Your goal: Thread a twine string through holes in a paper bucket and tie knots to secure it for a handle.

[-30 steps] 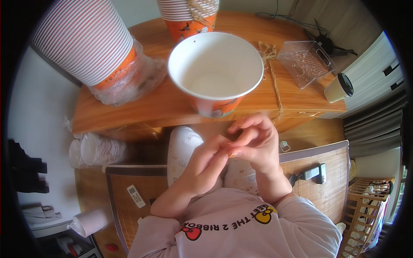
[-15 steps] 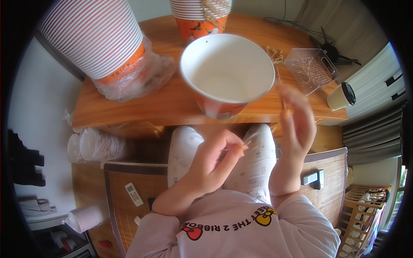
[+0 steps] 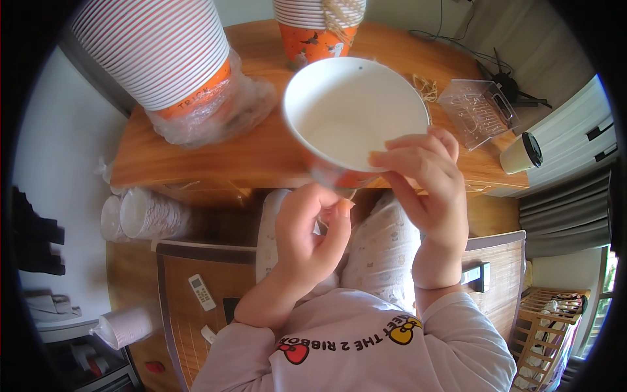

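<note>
A large white-lined paper bucket [image 3: 346,117] with an orange printed outside stands at the front edge of the wooden table, its mouth tilted toward me. A small dark hole shows near its far rim. My right hand [image 3: 428,173] is at the bucket's near right rim, fingertips over the edge on the inner side and thumb outside. Below the bucket, my left hand [image 3: 310,225] is closed in a pinch on the end of a thin tan twine [image 3: 351,194]. Most of that twine is hidden by the fingers and the bucket.
On the table [image 3: 261,157] are a tall stack of buckets [image 3: 157,59] in clear plastic, a shorter stack [image 3: 317,39] with twine handles, loose twine [image 3: 426,88], a clear plastic box [image 3: 480,111] and a lidded cup [image 3: 520,154]. More stacked containers [image 3: 153,214] sit at the lower left.
My right hand has moved left from beside the bucket onto its near rim. My left hand has moved slightly left and up, under the bucket. The whole view has shifted a little.
</note>
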Action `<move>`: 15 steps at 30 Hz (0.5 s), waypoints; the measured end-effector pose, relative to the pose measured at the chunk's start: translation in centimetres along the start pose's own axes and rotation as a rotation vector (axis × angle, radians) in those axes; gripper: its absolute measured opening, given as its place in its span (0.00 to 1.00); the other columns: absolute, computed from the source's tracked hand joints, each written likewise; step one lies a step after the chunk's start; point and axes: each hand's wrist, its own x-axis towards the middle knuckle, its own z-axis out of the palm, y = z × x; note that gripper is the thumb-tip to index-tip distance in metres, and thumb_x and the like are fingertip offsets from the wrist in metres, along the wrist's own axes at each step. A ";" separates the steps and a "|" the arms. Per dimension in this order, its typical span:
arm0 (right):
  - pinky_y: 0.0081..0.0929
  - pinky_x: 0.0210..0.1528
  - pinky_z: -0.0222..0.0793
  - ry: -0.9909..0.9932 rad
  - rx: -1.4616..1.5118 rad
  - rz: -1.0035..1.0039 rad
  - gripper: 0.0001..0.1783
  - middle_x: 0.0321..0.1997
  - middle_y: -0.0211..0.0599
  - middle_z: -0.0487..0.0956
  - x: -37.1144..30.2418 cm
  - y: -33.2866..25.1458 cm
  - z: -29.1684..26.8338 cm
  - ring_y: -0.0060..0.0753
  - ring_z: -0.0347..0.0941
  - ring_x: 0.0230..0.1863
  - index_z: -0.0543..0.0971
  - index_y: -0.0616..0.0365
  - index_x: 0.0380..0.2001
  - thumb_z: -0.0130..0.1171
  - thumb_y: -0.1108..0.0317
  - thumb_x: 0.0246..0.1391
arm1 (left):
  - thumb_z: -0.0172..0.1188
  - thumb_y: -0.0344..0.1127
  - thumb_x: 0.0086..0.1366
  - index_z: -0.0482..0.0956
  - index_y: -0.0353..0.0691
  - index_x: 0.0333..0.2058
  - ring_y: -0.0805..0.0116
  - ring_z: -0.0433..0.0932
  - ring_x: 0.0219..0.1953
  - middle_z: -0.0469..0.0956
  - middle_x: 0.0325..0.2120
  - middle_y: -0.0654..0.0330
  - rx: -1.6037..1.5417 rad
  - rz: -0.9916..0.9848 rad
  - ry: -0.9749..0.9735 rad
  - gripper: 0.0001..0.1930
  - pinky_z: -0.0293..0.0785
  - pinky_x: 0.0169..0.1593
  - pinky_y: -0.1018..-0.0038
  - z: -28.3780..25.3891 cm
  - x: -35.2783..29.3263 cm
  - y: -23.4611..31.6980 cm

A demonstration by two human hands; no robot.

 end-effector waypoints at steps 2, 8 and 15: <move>0.43 0.58 0.57 -0.016 0.014 0.019 0.18 0.35 0.23 0.82 -0.1 -0.6 0.3 0.31 0.76 0.46 0.83 0.46 0.41 0.65 0.77 0.44 | 0.61 0.24 0.59 0.73 0.37 0.26 0.72 0.69 0.21 0.69 0.18 0.62 -0.034 0.006 0.066 0.06 0.61 0.25 0.77 0.0 0.3 -0.2; 0.44 0.59 0.57 -0.002 0.033 0.023 0.19 0.35 0.22 0.83 -0.2 -0.5 0.5 0.31 0.76 0.47 0.83 0.45 0.41 0.64 0.78 0.44 | 0.57 0.26 0.66 0.70 0.34 0.27 0.81 0.66 0.25 0.72 0.22 0.64 0.130 -0.001 0.062 0.08 0.64 0.32 0.82 -0.5 0.6 -0.3; 0.44 0.59 0.58 0.003 0.027 0.016 0.19 0.35 0.22 0.83 -0.1 -0.1 0.6 0.32 0.76 0.48 0.83 0.46 0.41 0.65 0.78 0.43 | 0.56 0.25 0.65 0.70 0.35 0.27 0.81 0.65 0.25 0.72 0.22 0.65 0.144 0.009 0.088 0.07 0.62 0.31 0.82 0.1 1.2 -0.6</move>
